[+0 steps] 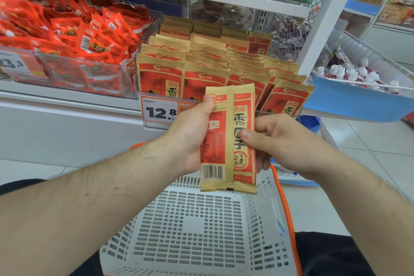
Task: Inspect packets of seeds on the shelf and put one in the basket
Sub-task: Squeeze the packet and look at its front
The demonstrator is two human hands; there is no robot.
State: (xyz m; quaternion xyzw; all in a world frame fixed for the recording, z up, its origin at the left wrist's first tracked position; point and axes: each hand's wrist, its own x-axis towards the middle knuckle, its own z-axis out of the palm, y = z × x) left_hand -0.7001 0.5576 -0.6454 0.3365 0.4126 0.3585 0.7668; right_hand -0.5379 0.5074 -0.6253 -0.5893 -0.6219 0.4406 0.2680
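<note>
Down at the bottom sat the white basket (195, 228), mouth open and directly under the hands — the biggest thing in play and nothing stood between it and the seed packet (228, 139). Behind, the shelf (67, 105) carried rows of matching packets (201, 60) above a price tag (160, 111). That packet hung upright, long axis vertical, barcode end lowest, just over the basket's far rim — left hand (190, 139) gripped its left edge, right hand (284, 143) pinched its right edge, both equally near.
</note>
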